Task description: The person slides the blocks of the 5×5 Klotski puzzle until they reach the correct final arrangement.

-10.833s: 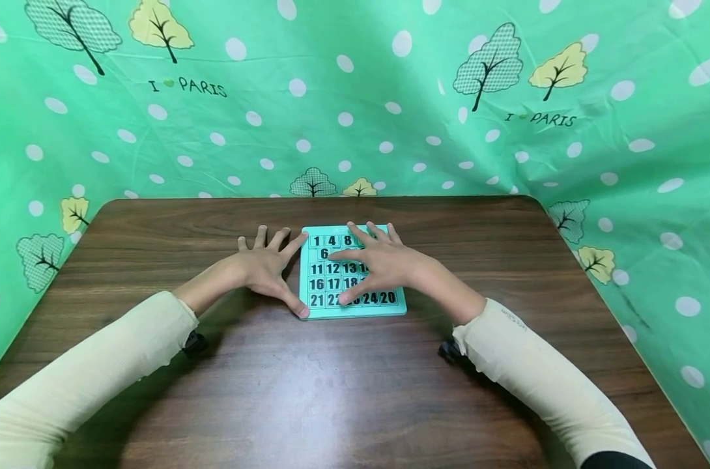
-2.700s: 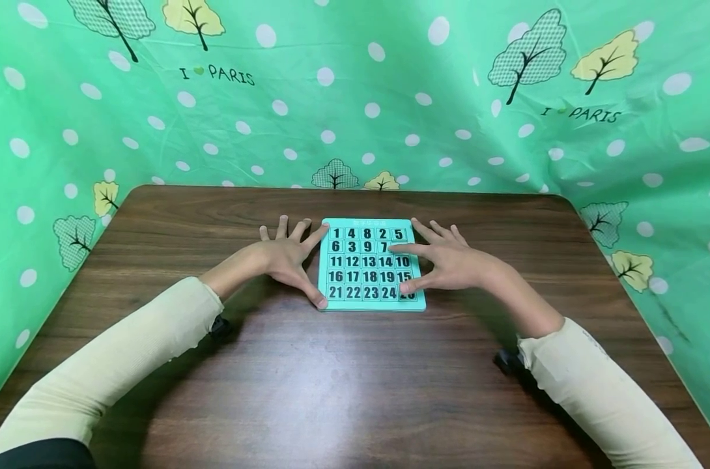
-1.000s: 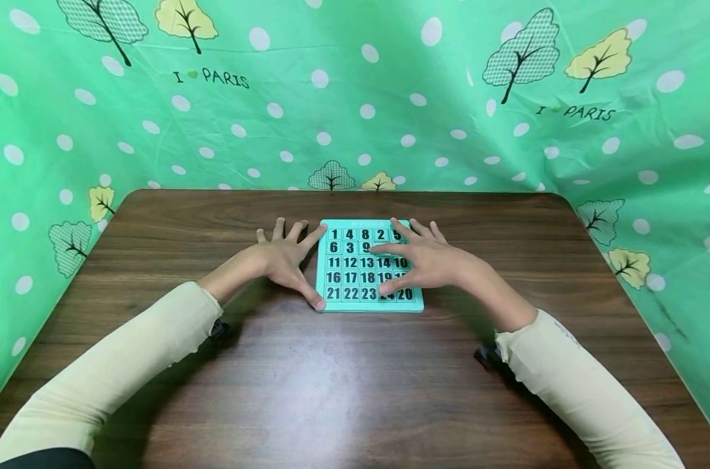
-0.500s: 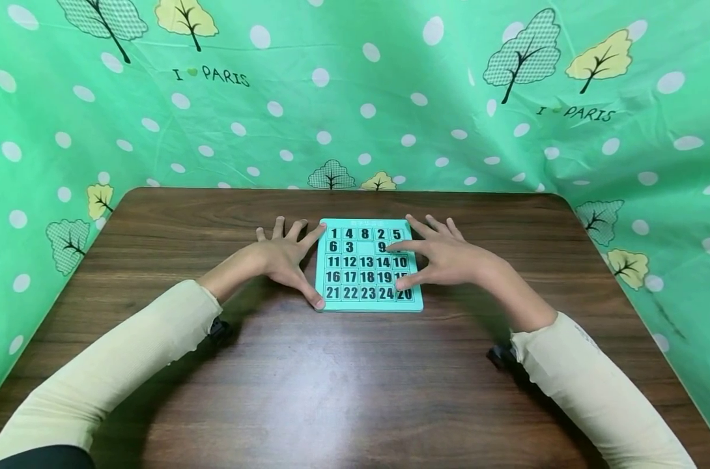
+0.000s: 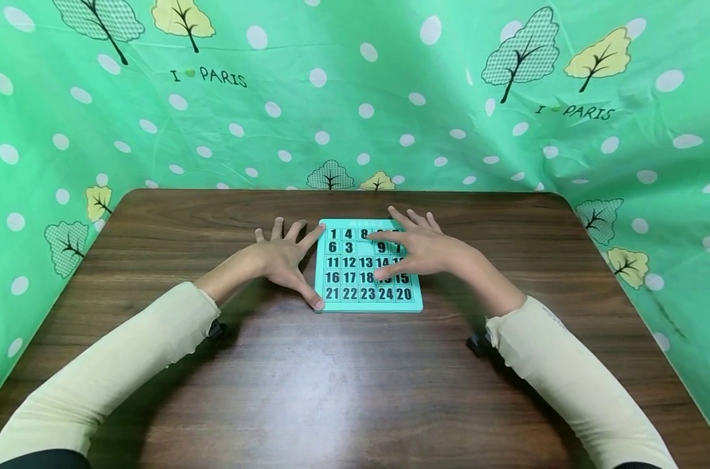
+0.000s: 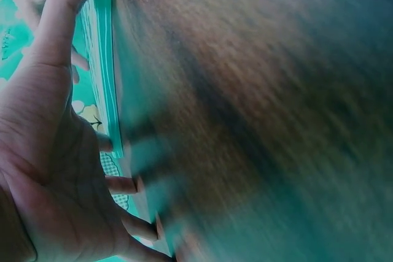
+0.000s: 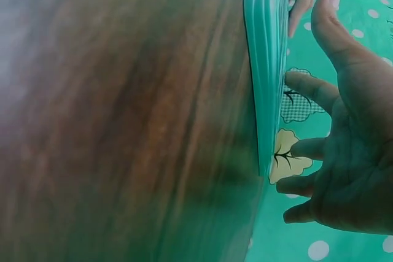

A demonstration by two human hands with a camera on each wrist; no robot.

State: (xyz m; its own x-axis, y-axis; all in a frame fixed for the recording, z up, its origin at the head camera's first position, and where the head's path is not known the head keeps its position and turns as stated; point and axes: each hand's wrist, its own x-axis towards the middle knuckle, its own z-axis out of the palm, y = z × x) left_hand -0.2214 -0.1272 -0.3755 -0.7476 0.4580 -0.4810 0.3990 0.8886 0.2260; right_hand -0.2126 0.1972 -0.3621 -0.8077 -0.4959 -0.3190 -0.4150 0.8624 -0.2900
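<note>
Turquoise, the number puzzle (image 5: 356, 277) is lying against your left hand (image 5: 277, 262), which is bracing its edge, splayed, and partly beneath your right hand (image 5: 430, 251), likewise splayed and grasping nothing, so you're risking it skidding under sideways pushes if that brace is slackening.

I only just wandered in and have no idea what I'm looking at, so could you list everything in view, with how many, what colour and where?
Sliding number puzzle: 1, turquoise, on the table between the hands
Numbered tiles: some covered, so no full count; turquoise with black numerals, in the puzzle
Table: 1, dark brown woodgrain, under the puzzle
Backdrop cloth: green with white dots, behind and beside the table
Printed trees: 10, five yellow, five checked, on the cloth
Wrist devices: 2, black, one at each wrist
Sleeves: 2, cream, on the forearms
Left hand: 1, bare, at the puzzle's left edge
Right hand: 1, bare, over its right part
</note>
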